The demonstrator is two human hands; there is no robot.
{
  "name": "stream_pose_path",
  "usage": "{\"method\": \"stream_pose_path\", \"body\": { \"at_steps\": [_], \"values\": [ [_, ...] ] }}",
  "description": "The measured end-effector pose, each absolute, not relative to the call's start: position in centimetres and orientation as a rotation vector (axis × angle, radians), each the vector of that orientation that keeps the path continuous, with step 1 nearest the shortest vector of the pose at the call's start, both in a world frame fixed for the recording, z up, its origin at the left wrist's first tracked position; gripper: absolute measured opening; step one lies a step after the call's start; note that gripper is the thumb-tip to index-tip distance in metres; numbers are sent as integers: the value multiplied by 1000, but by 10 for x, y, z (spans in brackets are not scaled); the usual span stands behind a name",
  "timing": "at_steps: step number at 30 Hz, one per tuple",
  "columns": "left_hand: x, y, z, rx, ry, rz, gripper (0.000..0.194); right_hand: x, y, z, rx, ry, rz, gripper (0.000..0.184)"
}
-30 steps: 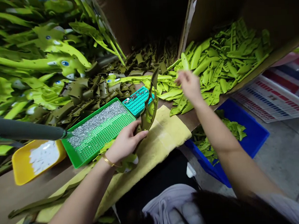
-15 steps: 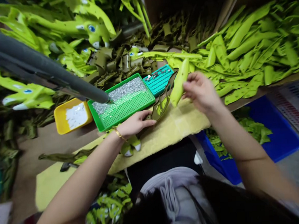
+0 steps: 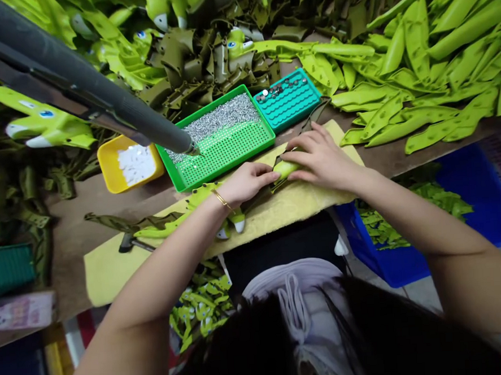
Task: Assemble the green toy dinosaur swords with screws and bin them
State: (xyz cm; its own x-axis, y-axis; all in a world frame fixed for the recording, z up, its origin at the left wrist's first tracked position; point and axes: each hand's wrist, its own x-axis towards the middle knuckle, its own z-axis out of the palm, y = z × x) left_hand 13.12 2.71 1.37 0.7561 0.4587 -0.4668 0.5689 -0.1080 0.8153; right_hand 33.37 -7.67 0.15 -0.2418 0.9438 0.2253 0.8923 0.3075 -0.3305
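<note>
Brown table (image 3: pixel 73 232) has a pile of curved olive-brown plastic parts (image 3: pixel 221 59) at back & a heap of long lime-green plastic parts (image 3: pixel 423 97) at R. Both hands work over a flat yellow pad (image 3: pixel 111 269) near the front edge. R hand (image 3: pixel 319 159) has fingers bent over a smooth lime-green plastic piece (image 3: pixel 284 171), thumb along its near side; L hand (image 3: pixel 248 183) pinches at the L end, fingertips close to R hand's. Lime piece sits btwn them, against a long olive plastic piece (image 3: pixel 322 110), mostly hidden. Just behind: rectangular green perforated tray (image 3: pixel 223 161) w/ small silvery bits, teal ridged tray (image 3: pixel 290 108) touching it. Dark-grey cylindrical tool (image 3: pixel 114 111) slants over green tray.
</note>
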Motion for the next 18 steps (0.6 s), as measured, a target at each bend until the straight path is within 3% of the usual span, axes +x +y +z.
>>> {"method": "stream_pose_path", "body": {
  "at_steps": [13, 16, 18],
  "values": [
    [128, 30, 11, 1642, 771, -122, 39, 320, -74, -7, -1529, -2178, 262, 33],
    [125, 28, 17, 1650, 763, -69, 38, 314, -85, -3, -1710, -1685, 334, 42],
    [125, 27, 23, 1708, 779, -35, 38, 307, -88, -5, -1748, -1213, 548, 49]
  ]
}}
